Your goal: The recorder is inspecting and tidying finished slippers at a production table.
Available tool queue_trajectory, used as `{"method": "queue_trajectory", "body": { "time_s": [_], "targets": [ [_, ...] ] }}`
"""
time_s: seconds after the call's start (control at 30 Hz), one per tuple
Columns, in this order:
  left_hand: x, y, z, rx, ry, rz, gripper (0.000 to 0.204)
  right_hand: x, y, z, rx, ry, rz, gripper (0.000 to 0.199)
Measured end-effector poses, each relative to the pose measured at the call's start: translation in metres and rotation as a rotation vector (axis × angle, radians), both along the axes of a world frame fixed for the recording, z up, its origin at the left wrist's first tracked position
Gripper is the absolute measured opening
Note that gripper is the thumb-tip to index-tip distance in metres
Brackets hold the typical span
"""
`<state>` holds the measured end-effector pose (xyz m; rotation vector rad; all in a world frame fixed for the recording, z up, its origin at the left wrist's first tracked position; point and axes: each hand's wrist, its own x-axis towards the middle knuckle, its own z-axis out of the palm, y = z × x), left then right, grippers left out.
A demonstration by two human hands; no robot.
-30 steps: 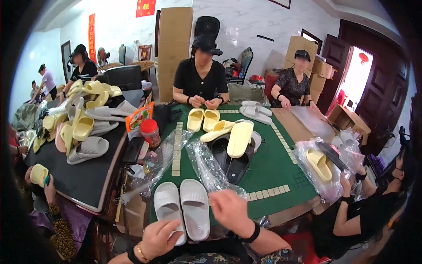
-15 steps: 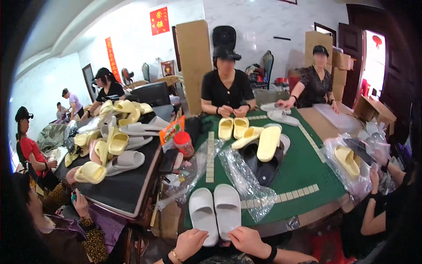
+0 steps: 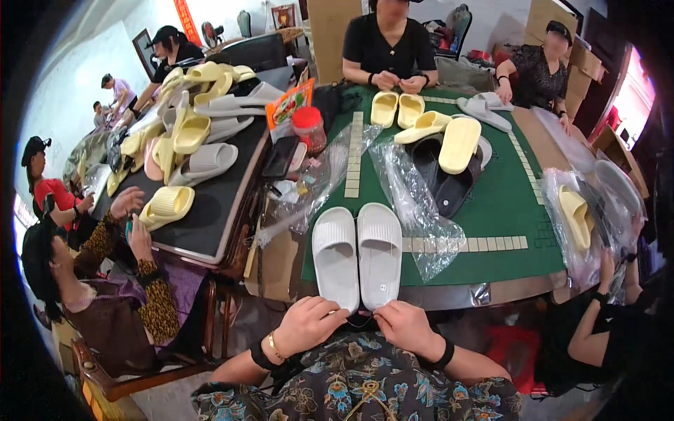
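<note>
A pair of pale grey-white slippers, the left slipper (image 3: 335, 259) and the right slipper (image 3: 379, 256), lies side by side at the table's near edge, heels toward me. My left hand (image 3: 305, 325) is closed in a pinch at the left slipper's heel. At the right slipper's heel, my right hand (image 3: 407, 327) pinches in the same way. A thin pale strand (image 3: 361, 324) sags between my fingertips, below the heels. How it meets the slippers is too fine to make out.
On the green table (image 3: 491, 270) are rows of pale tiles (image 3: 484, 243), a see-through bag of white strands (image 3: 414, 200), and yellow and black slippers (image 3: 460, 145). A dark table (image 3: 189, 235) at left bears a slipper pile. Several people sit around; one handles a bagged yellow slipper (image 3: 577, 217).
My view has tilted down, so everything sits higher in the picture. My hands stay at the slippers' heels, and a strand now shows between them. The person at left has raised both hands.
</note>
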<state>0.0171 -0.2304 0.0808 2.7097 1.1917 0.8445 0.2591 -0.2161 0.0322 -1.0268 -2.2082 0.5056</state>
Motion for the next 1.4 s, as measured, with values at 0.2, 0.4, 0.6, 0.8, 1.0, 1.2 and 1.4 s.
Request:
{"method": "queue_trajectory", "body": {
  "time_s": [0.2,0.4,0.6,0.8,1.0,1.2,1.4],
  "targets": [
    [-0.002,-0.008,-0.01,-0.102,0.032,-0.065,0.02,0.005,-0.016,-0.009,-0.108,-0.148,0.064,0.008],
    [-0.006,-0.005,-0.022,-0.17,0.091,-0.101,0.018,0.001,-0.01,-0.006,-0.142,-0.135,0.156,0.01],
    [-0.014,0.029,-0.04,-0.163,0.065,0.0,0.014,-0.008,0.026,0.001,-0.193,-0.187,0.114,0.011],
    [-0.009,0.074,-0.048,-0.043,0.072,0.21,0.024,-0.021,0.079,-0.01,-0.093,-0.22,-0.053,0.014],
    [-0.005,0.087,-0.045,-0.118,-0.104,0.3,0.023,-0.024,0.1,-0.012,-0.083,-0.134,-0.136,0.027],
    [-0.031,0.123,-0.051,-0.159,-0.415,0.554,0.012,-0.011,0.112,0.004,-0.123,0.121,-0.114,0.019],
    [-0.034,0.169,-0.056,-0.299,-0.171,0.717,0.023,0.003,0.163,0.016,-0.168,-0.05,-0.505,0.021]
  ]
}}
